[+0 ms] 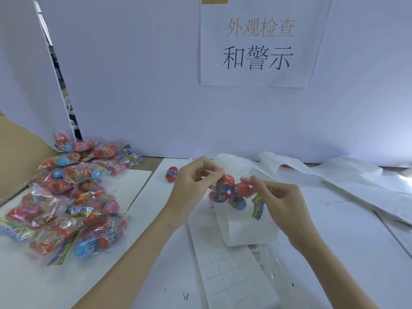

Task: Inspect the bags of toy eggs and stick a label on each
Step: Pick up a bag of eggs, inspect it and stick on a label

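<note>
Bag of toy eggs (231, 192) held in the air between both hands, over the white table (334, 230) and just above the label sheet (225, 273). Clear plastic, several red-orange and blue eggs inside, colourful header card hanging at the bag's right end. Left hand (191, 184) at the bag's left end, thumb and fingers curled and pinching the plastic edge. Right hand (281, 197) at the bag's right end, fingers curled, pinching the header-card end; fingertips touch the top of an orange egg. Both forearms come in from the lower edge and meet at the bag.

Label sheet lies flat on the table directly below the bag, one end curled up in a loop under the eggs; grid of peeled-off squares on its near part, a few printed warning labels at its right side. Loose egg (171, 174), red with blue band, on the table left of the bag, just beyond the left hand, apart from it. Pile of bags (73, 197) well left of the held bag, heaped on the table's left side. Crumpled white backing paper (347, 172) behind and right of the bag. Paper sign (258, 45) with printed characters on the white wall, above the bag.
</note>
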Available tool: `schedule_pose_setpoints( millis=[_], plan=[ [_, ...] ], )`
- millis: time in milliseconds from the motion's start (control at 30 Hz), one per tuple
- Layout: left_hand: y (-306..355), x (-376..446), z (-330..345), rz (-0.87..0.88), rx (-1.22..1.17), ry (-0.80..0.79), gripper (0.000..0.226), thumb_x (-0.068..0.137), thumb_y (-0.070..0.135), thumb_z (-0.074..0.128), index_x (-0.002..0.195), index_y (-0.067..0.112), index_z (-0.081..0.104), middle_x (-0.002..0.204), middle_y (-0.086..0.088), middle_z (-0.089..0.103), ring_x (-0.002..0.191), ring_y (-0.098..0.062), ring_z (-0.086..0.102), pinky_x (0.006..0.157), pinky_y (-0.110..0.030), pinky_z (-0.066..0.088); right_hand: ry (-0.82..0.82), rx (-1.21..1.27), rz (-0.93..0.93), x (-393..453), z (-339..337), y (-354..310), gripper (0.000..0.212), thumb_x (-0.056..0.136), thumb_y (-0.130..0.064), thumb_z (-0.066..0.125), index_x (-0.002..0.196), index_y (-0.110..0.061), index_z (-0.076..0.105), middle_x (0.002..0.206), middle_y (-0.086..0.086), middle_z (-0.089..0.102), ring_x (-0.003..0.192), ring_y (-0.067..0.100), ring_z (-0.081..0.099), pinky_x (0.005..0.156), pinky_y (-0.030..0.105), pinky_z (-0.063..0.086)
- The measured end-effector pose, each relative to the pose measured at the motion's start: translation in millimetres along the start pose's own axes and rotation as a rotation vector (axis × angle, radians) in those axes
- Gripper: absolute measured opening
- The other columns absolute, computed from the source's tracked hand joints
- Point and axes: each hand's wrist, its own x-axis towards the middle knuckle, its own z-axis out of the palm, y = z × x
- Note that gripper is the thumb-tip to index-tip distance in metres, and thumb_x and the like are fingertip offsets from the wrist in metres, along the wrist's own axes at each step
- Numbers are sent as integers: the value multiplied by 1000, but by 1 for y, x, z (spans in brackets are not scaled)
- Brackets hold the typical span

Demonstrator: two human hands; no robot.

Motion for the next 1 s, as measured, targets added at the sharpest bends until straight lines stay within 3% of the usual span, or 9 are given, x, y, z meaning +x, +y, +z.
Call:
schedule_pose_setpoints(
  millis=[133,367,467,567,667,767,867,933,1000],
  plan=[
    [-1,-2,9,-8,-62,91,21,94,31,77,78,21,67,88,-7,74,84,-25,69,78,-26,53,-74,111,54,-1,2,-6,35,95,-61,54,100,-43,83,104,-15,80,103,-8,69,90,25,48],
    [-3,-1,9,-80,-73,105,33,95,44,71,72,24,58,76,4,66,72,-8,68,59,-24,52,-179,217,161,-2,3,-5,50,105,-52,42,110,-24,83,103,3,81,91,11,75,75,17,55],
    [1,-1,3,-59,-10,43,23,87,50,73,75,31,67,79,6,70,76,-7,69,62,-23,54,-173,100,126,-3,3,-4,47,102,-55,44,114,-27,80,105,-7,81,98,8,74,82,20,55],
    [3,-1,1,-37,4,41,22,76,53,77,75,31,73,74,5,72,71,-7,69,60,-18,53,-150,35,45,-5,3,-5,43,93,-59,54,119,-34,76,105,-21,77,96,-3,71,81,12,51],
    [3,-2,4,-38,-6,61,34,75,62,76,79,28,76,76,-3,73,72,-14,68,58,-23,53,-171,52,35,-6,6,-4,19,96,-42,67,106,-35,82,92,-11,80,81,4,74,71,11,51],
    [5,1,5,-108,-21,96,59,87,78,55,95,25,77,89,-5,73,77,-15,67,69,-27,55,-74,122,49,-5,8,1,17,97,-31,71,92,-26,86,90,-5,81,77,9,75,67,14,54],
    [3,2,3,-140,-122,76,46,91,55,67,105,12,77,92,-6,75,80,-21,69,71,-29,56,38,193,47,-2,4,3,16,100,-22,68,97,-17,83,89,-1,81,78,19,77,64,16,56],
    [0,1,2,-112,-95,92,27,93,34,73,103,9,78,91,-10,76,81,-23,69,72,-29,56,-4,179,68,-1,4,3,18,103,-23,64,98,-15,79,90,2,79,80,23,77,66,19,57],
    [-2,1,2,-109,-100,95,17,96,24,73,99,7,78,93,-13,76,82,-24,68,72,-29,55,-88,89,79,-3,7,1,31,103,-36,59,94,-14,77,89,1,78,83,20,76,66,19,56]
  ],
)
